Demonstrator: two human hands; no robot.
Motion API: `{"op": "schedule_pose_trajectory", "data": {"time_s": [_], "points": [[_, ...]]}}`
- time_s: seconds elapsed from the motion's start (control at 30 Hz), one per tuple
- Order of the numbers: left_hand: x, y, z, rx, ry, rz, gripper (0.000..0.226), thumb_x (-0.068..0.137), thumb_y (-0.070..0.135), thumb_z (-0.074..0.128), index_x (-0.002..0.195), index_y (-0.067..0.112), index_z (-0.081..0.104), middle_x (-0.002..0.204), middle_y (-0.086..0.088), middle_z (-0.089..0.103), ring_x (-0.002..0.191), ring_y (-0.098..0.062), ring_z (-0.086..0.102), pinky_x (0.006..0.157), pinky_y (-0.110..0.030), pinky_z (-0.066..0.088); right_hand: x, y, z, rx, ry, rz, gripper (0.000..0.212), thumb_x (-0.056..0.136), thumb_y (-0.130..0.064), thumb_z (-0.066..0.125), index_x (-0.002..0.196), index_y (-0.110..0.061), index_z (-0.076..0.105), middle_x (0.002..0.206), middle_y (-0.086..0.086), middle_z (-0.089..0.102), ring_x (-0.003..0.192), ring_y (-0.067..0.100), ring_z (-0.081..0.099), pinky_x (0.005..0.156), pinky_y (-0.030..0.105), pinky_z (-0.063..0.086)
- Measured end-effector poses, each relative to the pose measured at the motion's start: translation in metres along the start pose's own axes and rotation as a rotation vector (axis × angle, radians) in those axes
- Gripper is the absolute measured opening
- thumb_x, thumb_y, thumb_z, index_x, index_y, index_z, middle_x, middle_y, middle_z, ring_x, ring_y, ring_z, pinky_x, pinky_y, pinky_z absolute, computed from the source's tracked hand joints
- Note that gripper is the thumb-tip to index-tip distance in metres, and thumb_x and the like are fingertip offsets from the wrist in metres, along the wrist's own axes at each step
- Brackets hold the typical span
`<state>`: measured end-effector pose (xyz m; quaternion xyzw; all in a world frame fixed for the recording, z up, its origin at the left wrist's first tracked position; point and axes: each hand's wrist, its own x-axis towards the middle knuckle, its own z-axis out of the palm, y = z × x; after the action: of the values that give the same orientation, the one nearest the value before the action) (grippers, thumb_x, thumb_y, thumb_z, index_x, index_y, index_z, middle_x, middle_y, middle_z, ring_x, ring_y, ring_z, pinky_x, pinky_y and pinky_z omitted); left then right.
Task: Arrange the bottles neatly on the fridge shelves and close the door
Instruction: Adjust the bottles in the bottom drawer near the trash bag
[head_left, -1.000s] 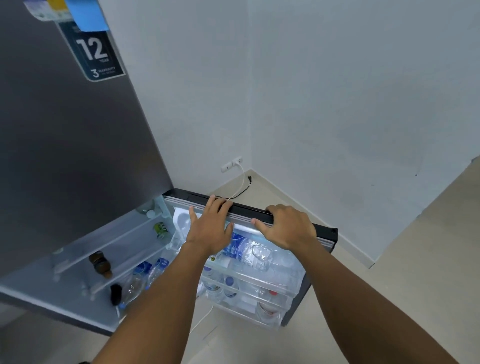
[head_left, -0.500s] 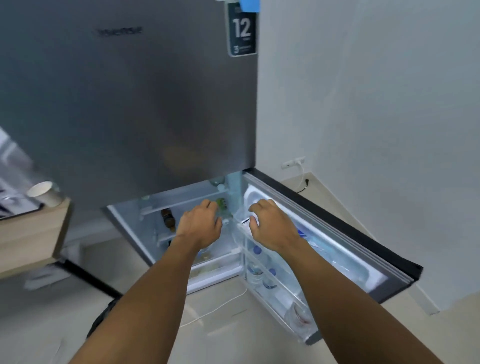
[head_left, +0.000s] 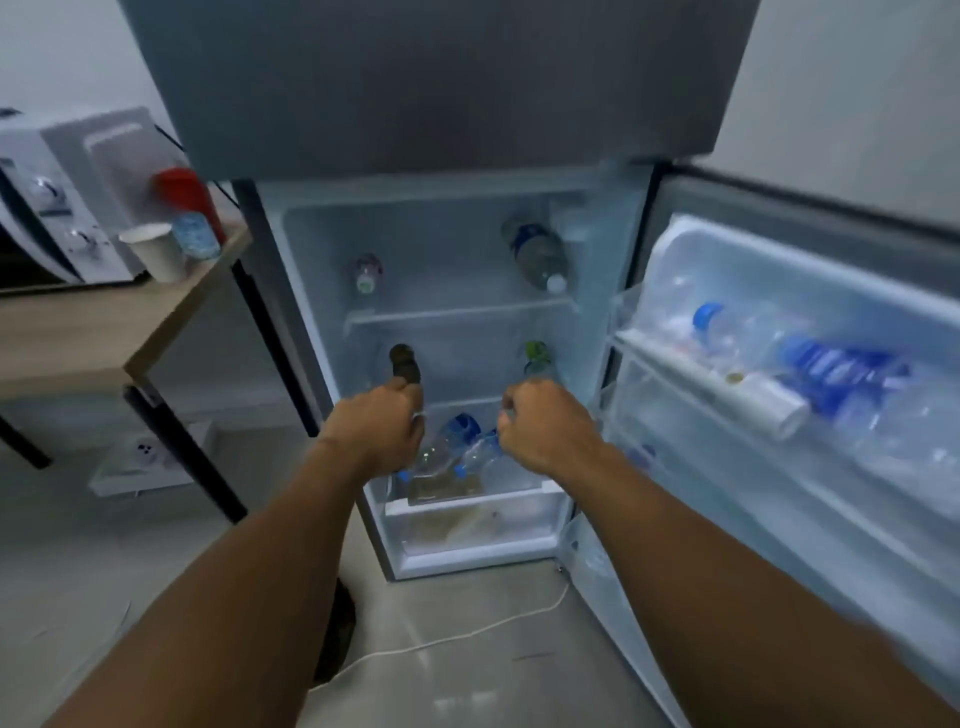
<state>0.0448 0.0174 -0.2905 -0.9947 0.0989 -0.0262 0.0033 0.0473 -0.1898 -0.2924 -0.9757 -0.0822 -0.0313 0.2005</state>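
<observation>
Both hands reach into the open grey fridge (head_left: 467, 93). The left hand (head_left: 376, 423) has its grip clenched around the dark brown glass bottle (head_left: 404, 362), upright on the middle shelf. The right hand (head_left: 545, 423) is curled, on what I cannot tell. Two clear blue-capped plastic bottles (head_left: 452, 447) lie tilted on the lower shelf, caps up-right; jostled, they could roll out.

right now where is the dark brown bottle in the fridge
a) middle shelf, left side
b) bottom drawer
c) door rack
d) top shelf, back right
a: the dark brown bottle stands on the left of the middle shelf, just above the left hand, while the top shelf and door rack hold clear bottles.
</observation>
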Motion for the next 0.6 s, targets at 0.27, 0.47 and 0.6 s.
{"op": "schedule_pose_trajectory", "data": {"time_s": [0.27, 0.47, 0.6], "points": [[-0.050, 0.014, 0.103, -0.127, 0.054, 0.010, 0.026, 0.094, 0.035, 0.043, 0.112, 0.018, 0.053, 0.114, -0.004, 0.057, 0.093, -0.028, 0.061, 0.076, -0.039, 0.049, -0.051, 0.026, 0.073, 0.007, 0.005, 0.013, 0.022, 0.092, -0.025, 0.050, 0.088, -0.011, 0.067, 0.088, 0.011, 0.066, 0.070, 0.025, 0.053, 0.067, 0.028, 0.040], [-0.048, 0.006, 0.110, -0.175, 0.040, -0.019, 0.028, 0.093, 0.033, 0.044, 0.114, 0.017, 0.055, 0.112, -0.004, 0.057, 0.094, -0.026, 0.060, 0.080, -0.042, 0.053, -0.056, 0.034, 0.075, -0.017, -0.075, 0.030, 0.025, 0.090, -0.025, 0.051, 0.097, -0.012, 0.071, 0.097, 0.010, 0.069, 0.080, 0.027, 0.062, 0.071, 0.030, 0.049], [-0.051, 0.001, 0.091, -0.203, 0.040, -0.058, 0.025, 0.091, 0.032, 0.048, 0.108, 0.017, 0.056, 0.113, -0.005, 0.058, 0.096, -0.027, 0.060, 0.080, -0.040, 0.051, -0.058, 0.026, 0.058, -0.010, -0.103, 0.055, 0.024, 0.088, -0.022, 0.052, 0.095, -0.011, 0.072, 0.096, 0.011, 0.070, 0.080, 0.027, 0.064, 0.072, 0.031, 0.053]]}}
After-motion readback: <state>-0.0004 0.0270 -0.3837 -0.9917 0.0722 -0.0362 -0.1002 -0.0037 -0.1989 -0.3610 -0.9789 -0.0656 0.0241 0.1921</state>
